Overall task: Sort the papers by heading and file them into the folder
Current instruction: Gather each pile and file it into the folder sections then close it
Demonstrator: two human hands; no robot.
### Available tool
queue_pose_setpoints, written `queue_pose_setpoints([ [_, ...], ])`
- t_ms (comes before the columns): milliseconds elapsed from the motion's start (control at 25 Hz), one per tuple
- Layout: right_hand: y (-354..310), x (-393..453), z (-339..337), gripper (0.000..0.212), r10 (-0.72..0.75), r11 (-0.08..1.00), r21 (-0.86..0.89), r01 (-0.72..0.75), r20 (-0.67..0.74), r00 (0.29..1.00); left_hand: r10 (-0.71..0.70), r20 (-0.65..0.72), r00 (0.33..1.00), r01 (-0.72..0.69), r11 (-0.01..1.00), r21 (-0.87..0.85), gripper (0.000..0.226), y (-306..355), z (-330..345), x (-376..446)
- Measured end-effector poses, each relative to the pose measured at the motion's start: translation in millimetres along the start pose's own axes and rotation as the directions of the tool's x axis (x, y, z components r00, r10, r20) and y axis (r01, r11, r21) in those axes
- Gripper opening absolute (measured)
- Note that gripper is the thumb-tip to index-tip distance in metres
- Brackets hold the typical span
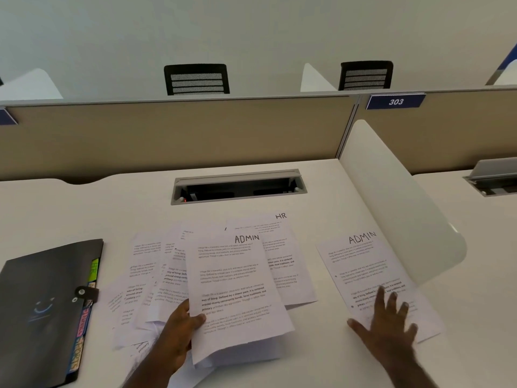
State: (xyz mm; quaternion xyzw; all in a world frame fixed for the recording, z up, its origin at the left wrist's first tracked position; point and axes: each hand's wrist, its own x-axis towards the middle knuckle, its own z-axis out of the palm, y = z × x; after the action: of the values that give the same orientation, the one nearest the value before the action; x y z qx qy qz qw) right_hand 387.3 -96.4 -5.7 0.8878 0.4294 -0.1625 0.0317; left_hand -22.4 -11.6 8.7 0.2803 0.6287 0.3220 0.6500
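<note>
Papers [167,275] are lying in a messy, fanned pile on the white table [307,368], just right of the dark folder [42,309]. The folder is lying closed at the left side of the table, with coloured tabs [84,317] sticking out along its right edge and a small strap with a snap [88,292] reaching over that edge.

The left hand [179,331] is pinching one sheet headed ADMIN [237,289] by its lower left edge, thumb on top and fingers under, and the sheet is lifting above the pile. Behind it, farther from the folder, a sheet headed HR [279,247] is lying flat, partly covered by the held sheet.

A second sheet headed ADMIN [366,275] is lying alone on the table, well to the right of the pile and farthest from the folder. The right hand [389,323] is resting flat on the lower part of this sheet with the fingers spread wide, gripping nothing.

Behind the papers, a grey cable box [237,186] is sitting sunk into the table with its lid open. A curved white divider [397,197] is standing at the right side, just beside the lone ADMIN sheet. A tan wall panel [181,135] is running along the back of the table, with a blue sign reading 303 [396,101] near its top. Two black chair backs [196,79] are showing over the panel.
</note>
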Motion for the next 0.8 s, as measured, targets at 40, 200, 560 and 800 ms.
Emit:
queue_pose_setpoints([
  [40,11.6,-2.0,2.8,0.110,-0.005,1.000,0.003,0.005,0.035,0.999,0.013,-0.012,1.000,-0.013,1.000,-0.010,0.036,0.0,-2.4,1.0],
  [200,19.8,-10.4,21.5,0.090,-0.044,0.999,0.005,0.044,0.134,0.990,0.038,-0.036,0.999,-0.039,0.999,-0.034,0.039,3.1,-4.4,2.2],
  [560,-6.6,-26.4,-13.0,0.049,0.058,0.910,0.414,-0.035,-0.042,0.997,0.061,0.003,0.998,-0.061,0.998,-0.033,0.033,13.7,9.2,-4.6],
  [800,-65.3,-46.2,-88.2,0.043,-0.099,0.720,0.658,0.221,-0.217,0.971,0.066,0.018,0.998,-0.065,0.998,-0.026,0.036,13.8,16.7,-4.2],
])
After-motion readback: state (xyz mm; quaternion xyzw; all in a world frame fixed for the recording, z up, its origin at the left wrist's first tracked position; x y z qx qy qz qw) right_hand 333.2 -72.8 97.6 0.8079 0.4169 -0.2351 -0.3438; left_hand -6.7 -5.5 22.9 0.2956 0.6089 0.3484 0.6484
